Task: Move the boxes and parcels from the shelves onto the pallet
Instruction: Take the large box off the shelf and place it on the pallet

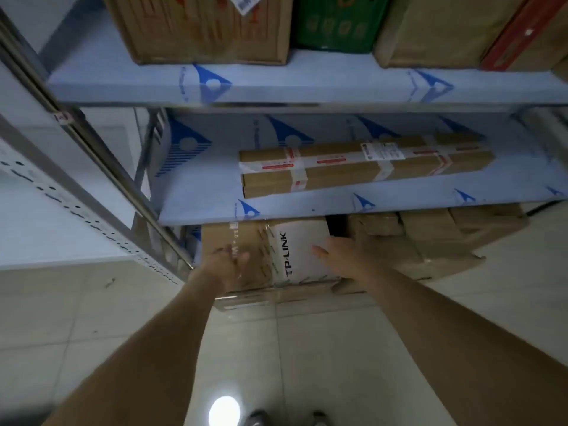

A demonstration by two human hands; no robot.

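Observation:
A cardboard box with a white TP-LINK label sits on the bottom shelf, partly under the middle shelf board. My left hand lies on its left top corner with fingers spread. My right hand rests against its right side, fingers apart. Whether either hand grips the box is unclear. A long flat taped parcel lies on the middle shelf. The pallet is not in view.
Several brown parcels crowd the bottom shelf right of the box. The top shelf holds a brown box, a green box and a tan and a red one. A steel upright stands left. Tiled floor lies below.

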